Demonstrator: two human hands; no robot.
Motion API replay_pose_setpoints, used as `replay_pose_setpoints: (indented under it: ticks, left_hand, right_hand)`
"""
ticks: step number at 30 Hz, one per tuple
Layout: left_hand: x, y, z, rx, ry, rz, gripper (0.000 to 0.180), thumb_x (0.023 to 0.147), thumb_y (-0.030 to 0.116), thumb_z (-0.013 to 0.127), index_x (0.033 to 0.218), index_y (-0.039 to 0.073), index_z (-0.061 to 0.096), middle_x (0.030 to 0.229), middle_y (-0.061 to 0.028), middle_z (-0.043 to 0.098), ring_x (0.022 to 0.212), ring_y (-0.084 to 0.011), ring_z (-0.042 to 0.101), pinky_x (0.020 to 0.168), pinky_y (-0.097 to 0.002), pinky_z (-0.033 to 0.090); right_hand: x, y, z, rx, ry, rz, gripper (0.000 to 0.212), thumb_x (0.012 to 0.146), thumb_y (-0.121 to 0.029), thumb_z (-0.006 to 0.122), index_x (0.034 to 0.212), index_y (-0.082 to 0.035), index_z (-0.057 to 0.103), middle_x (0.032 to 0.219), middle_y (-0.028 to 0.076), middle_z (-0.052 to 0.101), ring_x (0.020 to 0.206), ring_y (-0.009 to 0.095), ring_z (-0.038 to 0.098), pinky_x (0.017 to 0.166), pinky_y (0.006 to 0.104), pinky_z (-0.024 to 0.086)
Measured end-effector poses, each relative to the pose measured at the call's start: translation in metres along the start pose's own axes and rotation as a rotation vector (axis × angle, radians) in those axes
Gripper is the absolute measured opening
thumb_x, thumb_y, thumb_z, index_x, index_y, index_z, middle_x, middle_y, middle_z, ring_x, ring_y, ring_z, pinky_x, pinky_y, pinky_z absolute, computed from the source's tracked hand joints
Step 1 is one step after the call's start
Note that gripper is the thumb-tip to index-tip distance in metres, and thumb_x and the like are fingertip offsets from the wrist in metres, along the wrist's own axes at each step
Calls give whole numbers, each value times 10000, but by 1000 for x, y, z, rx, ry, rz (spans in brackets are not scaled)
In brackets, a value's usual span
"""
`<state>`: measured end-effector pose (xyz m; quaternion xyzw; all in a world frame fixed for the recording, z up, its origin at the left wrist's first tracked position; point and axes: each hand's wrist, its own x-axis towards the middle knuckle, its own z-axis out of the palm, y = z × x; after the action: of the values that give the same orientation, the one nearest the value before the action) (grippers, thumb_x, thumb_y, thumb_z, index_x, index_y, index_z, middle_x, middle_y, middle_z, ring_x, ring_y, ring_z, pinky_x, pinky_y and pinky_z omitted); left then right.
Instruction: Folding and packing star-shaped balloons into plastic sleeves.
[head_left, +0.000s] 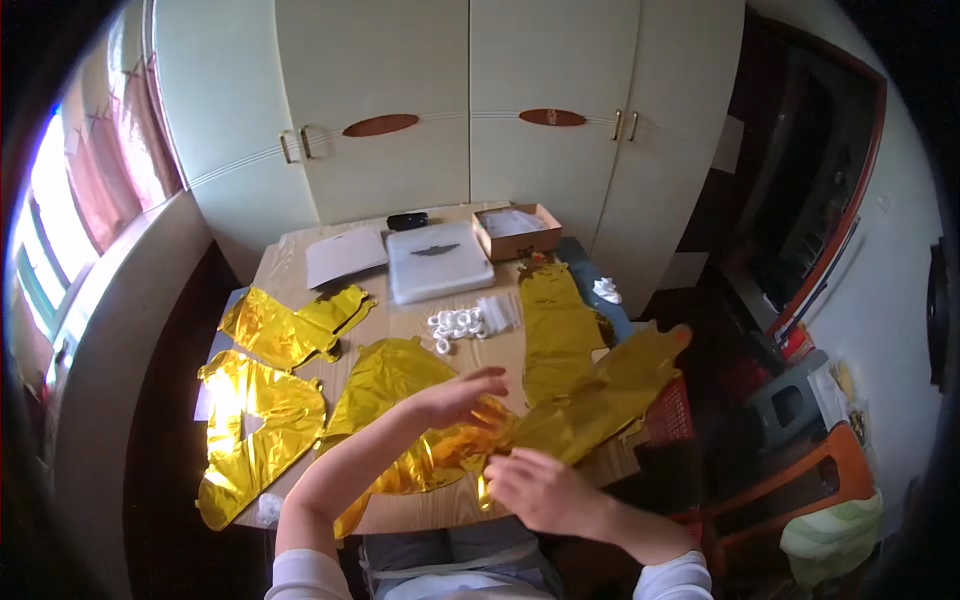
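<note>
Flat, uninflated gold foil balloons lie across the wooden table (pixel 440 512). My left hand (pixel 462 397) reaches over the middle of them, fingers stretched out and apart, with nothing visible in it. Lower and to the right, my right hand (pixel 535 488) has its fingers curled at the near end of a long foil balloon (pixel 610 385), which slants up to the right. A narrow gold strip (pixel 484 492) hangs just beside those fingertips. Under my left forearm is a crumpled foil balloon (pixel 385 385). The exact pinch of the right fingers is partly hidden.
White tape-like rings (pixel 460 323) and small clear bags (pixel 500 313) sit mid-table. Behind them stand a translucent box (pixel 440 275) and an open cardboard box (pixel 517 240). More foil balloons (pixel 260 400) lie left. An orange chair (pixel 800 475) and a red basket (pixel 670 412) are right.
</note>
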<state>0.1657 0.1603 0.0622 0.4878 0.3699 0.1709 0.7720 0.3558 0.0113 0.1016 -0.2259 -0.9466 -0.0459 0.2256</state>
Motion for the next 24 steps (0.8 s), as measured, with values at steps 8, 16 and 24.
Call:
replay_pose_setpoints:
  ticks: [8,16,24]
  left_hand:
    - [-20,-50,20,50,3,-10,861,859,349,702,1488,99,170,1347,-160,474,1087,-262,592,848,-382,521]
    - [28,-70,56,938,178,337,837,802,263,741,1428,47,229,1015,-189,653,900,-304,662,759,-356,538]
    - [-2,-30,60,747,292,641,512,844,63,645,1320,59,458,881,-95,671,775,-186,652,685,-318,532]
  right_hand:
    - [-8,-60,63,247,5,84,153,862,-169,531,976,-72,565,1051,64,570,1041,212,594,918,378,476]
    - [-11,-79,63,225,-96,130,145,860,-170,544,961,-78,590,1050,52,586,1034,198,598,930,388,473]
    - [-5,-84,39,125,-116,133,71,797,-151,572,848,-103,571,825,28,560,784,184,606,787,328,491]
